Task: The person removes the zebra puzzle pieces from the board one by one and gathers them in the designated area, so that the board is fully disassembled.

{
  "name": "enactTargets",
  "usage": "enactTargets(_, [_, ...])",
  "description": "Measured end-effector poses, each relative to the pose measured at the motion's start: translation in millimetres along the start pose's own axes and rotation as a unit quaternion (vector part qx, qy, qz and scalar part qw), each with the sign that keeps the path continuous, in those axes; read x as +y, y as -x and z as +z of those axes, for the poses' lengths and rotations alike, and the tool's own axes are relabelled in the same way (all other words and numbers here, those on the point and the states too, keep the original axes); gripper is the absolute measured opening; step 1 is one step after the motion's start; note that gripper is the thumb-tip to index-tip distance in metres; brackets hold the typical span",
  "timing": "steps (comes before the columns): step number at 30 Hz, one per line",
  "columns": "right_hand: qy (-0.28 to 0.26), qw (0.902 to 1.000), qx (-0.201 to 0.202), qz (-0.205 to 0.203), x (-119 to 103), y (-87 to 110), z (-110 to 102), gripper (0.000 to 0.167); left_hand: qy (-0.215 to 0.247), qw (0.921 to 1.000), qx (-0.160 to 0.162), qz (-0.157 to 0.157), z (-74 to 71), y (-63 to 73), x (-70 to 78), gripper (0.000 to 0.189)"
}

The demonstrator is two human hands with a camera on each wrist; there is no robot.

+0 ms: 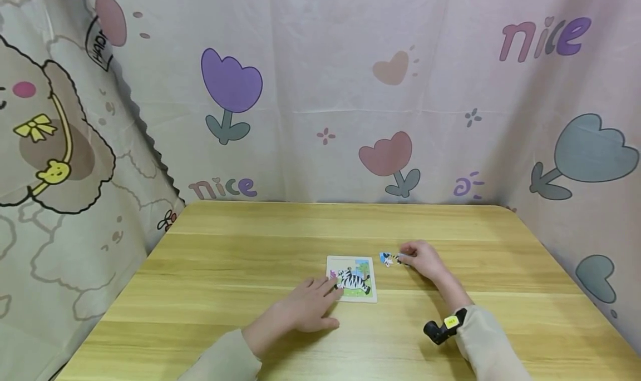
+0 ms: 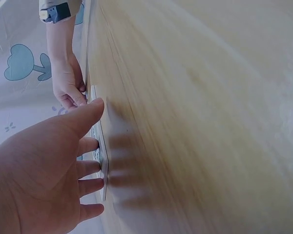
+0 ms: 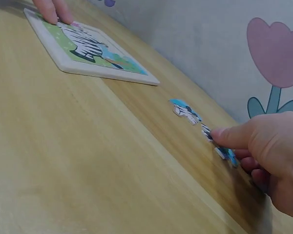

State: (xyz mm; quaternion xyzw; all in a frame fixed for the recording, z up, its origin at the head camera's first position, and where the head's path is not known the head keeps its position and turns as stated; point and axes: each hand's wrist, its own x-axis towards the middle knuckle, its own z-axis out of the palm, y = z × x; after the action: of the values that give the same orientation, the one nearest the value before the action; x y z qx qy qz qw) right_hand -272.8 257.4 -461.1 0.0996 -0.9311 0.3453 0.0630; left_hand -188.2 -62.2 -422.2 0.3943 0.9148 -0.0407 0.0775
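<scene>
A square zebra jigsaw puzzle (image 1: pixel 354 281) lies in its pale-edged tray (image 3: pixel 107 77) on the table, with part of the picture filled in. My left hand (image 1: pixel 312 305) is spread out beside it, fingertips resting on the tray's left part. To the right of the tray, my right hand (image 1: pixel 423 258) pinches a small striped puzzle piece (image 3: pixel 207 131) between thumb and fingers, low over the tabletop. A loose piece with blue and white on it (image 3: pixel 186 112) lies just left of that thumb. Another blue-and-white piece (image 3: pixel 226 154) is partly hidden under the fingers.
The wood-grain table (image 1: pixel 225 247) reaches back to a printed curtain (image 1: pixel 310 92), which also hangs along both sides. A black wrist camera (image 1: pixel 443 328) is strapped to the right wrist near the sleeve.
</scene>
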Motion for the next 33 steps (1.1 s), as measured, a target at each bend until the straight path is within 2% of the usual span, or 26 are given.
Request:
enactTargets(4, [0.017,0.9998,0.014,-0.001,1.2,-0.5,-0.4,0.013,-0.002,1.0,0.005,0.0,1.3,-0.7,0.0,0.069])
enactTargets(14, [0.028,0.9994,0.009,-0.02,0.1,0.7,1.1,0.011,0.006,1.0,0.004,-0.005,1.9,-0.2,0.2,0.068])
enactTargets(21, [0.026,0.9994,0.023,-0.007,-4.3,1.8,1.9,0.025,0.005,1.0,0.0,-0.007,0.3,0.3,1.2,0.067])
enactTargets(26, [0.0,0.9992,0.039,-0.013,-23.9,1.2,8.2,0.032,0.006,1.0,-0.001,-0.007,0.8,1.0,1.6,0.067])
enactTargets(33, [-0.044,0.998,0.01,-0.045,-56.4,-0.2,29.1,0.031,0.007,1.0,0.005,0.002,-0.3,-0.6,2.9,0.068])
